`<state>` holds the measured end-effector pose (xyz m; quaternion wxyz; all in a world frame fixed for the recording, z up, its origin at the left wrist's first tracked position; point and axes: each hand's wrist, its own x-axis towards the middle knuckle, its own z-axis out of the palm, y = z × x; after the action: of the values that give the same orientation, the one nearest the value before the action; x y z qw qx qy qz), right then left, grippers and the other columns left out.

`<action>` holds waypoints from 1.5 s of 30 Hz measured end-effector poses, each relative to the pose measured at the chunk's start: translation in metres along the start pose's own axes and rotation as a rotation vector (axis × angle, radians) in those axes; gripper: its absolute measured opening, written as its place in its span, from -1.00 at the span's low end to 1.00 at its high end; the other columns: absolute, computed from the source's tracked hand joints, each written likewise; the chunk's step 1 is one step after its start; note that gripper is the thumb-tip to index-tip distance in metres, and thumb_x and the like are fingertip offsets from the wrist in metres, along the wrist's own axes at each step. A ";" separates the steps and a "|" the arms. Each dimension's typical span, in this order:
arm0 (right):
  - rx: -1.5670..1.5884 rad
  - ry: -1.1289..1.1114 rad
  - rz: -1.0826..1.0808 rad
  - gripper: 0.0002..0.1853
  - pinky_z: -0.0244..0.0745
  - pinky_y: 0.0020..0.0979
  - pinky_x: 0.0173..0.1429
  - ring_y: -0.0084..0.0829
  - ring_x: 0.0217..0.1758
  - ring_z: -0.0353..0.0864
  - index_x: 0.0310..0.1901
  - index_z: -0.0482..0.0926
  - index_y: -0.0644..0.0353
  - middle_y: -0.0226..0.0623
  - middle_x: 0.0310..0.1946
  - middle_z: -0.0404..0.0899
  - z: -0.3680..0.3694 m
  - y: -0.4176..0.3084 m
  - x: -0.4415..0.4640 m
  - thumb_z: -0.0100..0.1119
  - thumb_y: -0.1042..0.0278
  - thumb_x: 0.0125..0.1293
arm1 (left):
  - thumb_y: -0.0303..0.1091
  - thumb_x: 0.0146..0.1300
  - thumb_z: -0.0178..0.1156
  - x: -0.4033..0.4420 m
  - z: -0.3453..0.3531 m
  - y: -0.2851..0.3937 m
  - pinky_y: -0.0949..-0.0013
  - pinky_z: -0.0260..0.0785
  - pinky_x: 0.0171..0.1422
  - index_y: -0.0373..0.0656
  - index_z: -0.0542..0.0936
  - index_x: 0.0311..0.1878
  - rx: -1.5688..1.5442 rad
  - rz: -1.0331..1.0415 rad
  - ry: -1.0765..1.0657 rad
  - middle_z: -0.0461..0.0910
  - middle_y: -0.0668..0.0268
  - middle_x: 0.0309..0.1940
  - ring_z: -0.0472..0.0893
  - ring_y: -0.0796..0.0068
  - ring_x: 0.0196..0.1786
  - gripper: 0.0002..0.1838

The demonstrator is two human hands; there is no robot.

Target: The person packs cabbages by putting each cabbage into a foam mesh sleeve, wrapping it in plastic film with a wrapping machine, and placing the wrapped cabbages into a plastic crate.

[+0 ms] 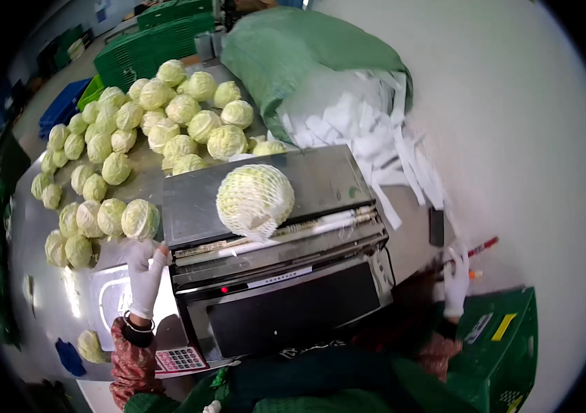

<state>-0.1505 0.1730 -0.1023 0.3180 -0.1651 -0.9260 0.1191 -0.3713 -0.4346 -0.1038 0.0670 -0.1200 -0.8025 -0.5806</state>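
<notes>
A cabbage in a white foam net (pixel 255 199) rests on the flat metal top of a boxy machine (pixel 293 303). The machine has long pale rods across it, a dark front panel and a lit red spot. My left hand (pixel 145 279), in a white glove with a bare fingertip showing, is curled at the machine's left edge; what it grips, if anything, is hidden. To the machine's right is my right hand (pixel 456 281), also gloved, with its fingers stretched out. Just beyond those fingers lies a red pen (pixel 483 246); I cannot tell whether they touch it.
Many bare cabbages (pixel 183 110) cover the metal table (pixel 38 303) on the left. A green bag (pixel 307 41) spills white foam nets (pixel 362 120) at the back. A calculator (pixel 181 359) lies in front, a black phone-like object (pixel 436 227) at right, above a green crate (pixel 506 351).
</notes>
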 end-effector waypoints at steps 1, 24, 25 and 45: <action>0.119 0.000 0.003 -0.74 0.49 -0.40 -0.02 -0.15 -0.15 0.61 -0.05 0.61 0.21 -0.15 -0.18 0.62 0.006 -0.032 0.016 0.21 0.54 0.19 | -0.42 0.29 0.22 -0.002 0.003 0.005 0.48 0.27 -0.28 -0.24 0.56 -0.33 0.166 0.026 -0.059 0.49 0.39 -0.48 0.42 0.60 -0.43 -0.89; 1.444 -0.537 -0.123 -0.77 0.49 -0.44 -0.25 -0.39 -0.43 0.63 -0.02 0.61 0.33 -0.18 -0.37 0.69 0.085 -0.188 0.155 0.11 0.56 0.31 | -0.21 0.48 0.04 0.055 0.007 0.105 0.53 0.37 -0.46 -0.18 0.52 -0.17 -0.341 0.229 0.070 0.50 0.37 -0.59 0.50 0.59 -0.57 -0.77; 1.453 -0.548 -0.122 -0.77 0.49 -0.44 -0.25 -0.39 -0.43 0.63 -0.02 0.61 0.33 -0.18 -0.37 0.69 0.096 -0.196 0.177 0.11 0.56 0.31 | -0.20 0.49 0.02 0.077 0.009 0.104 0.52 0.40 -0.40 -0.18 0.51 -0.12 -0.454 0.226 0.212 0.50 0.36 -0.58 0.51 0.56 -0.55 -0.76; 1.089 -1.475 -0.348 -0.08 0.34 -0.39 0.36 -0.46 0.32 0.43 0.40 0.21 0.27 -0.11 0.32 0.40 0.090 -0.224 0.085 0.51 0.17 0.07 | 0.13 -0.04 0.47 -0.017 0.082 0.095 0.15 0.43 0.22 -0.24 0.18 0.41 0.217 0.139 -0.766 0.54 -0.11 0.03 0.59 -0.02 0.09 0.06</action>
<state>-0.3216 -0.0107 -0.0521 -0.3033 0.2651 -0.7223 0.5622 -0.3264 -0.3309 -0.0472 -0.1857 -0.3739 -0.8160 -0.3999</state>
